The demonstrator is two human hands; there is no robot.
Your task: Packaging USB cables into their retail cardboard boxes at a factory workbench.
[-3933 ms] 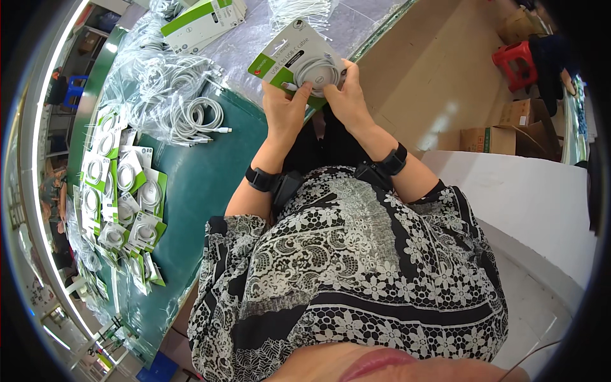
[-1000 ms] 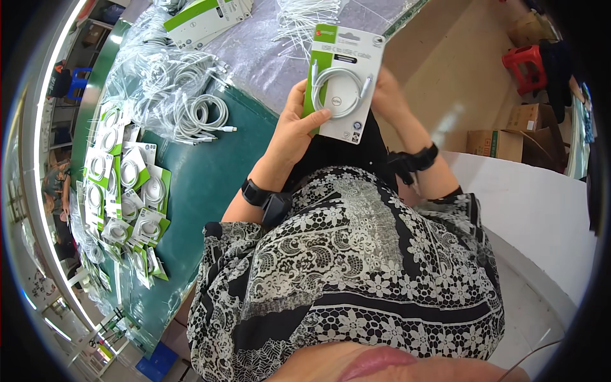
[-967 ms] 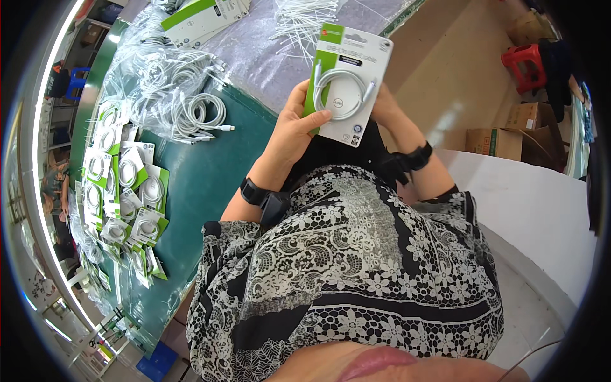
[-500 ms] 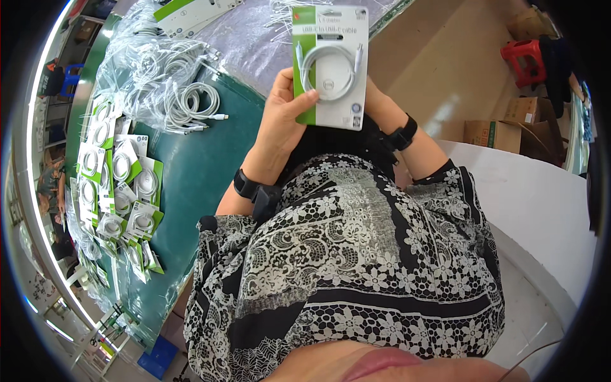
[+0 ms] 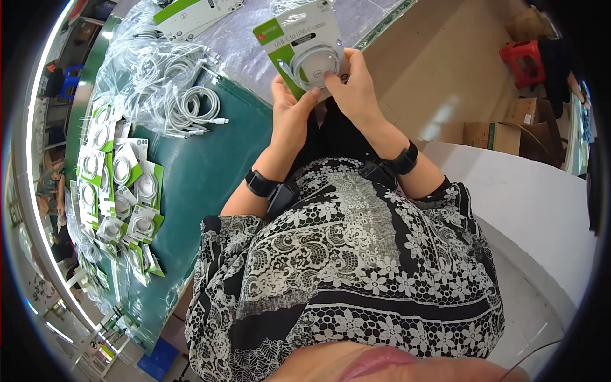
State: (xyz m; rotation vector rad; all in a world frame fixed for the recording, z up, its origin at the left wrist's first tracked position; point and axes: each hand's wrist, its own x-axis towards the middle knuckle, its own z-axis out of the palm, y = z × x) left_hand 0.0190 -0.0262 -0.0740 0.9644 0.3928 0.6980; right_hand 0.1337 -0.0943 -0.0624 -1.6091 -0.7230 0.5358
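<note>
Both of my hands grip a white and green cable card (image 5: 313, 30), which tilts to the left over the near side of the table. A coiled white cable (image 5: 293, 66) is fastened to its front. My left hand (image 5: 291, 121) pinches the bottom left part, thumb on the front face. At the lower right, my right hand (image 5: 358, 94) holds the card with its thumb over the coil. The fingers behind the card are partly hidden. Each wrist wears a black strap with a small box.
On the green table (image 5: 184, 172) lie a heap of loose white cables (image 5: 172, 76) in clear plastic and several carded cables (image 5: 118, 191) at the left. Flat cards (image 5: 197, 16) rest at the back. A red stool (image 5: 523, 63) and cardboard boxes (image 5: 496, 135) stand on the right floor.
The card has tilted counterclockwise and moved up and left. My right hand has come round from behind it onto its lower right front; my left hand has shifted lower on it.
</note>
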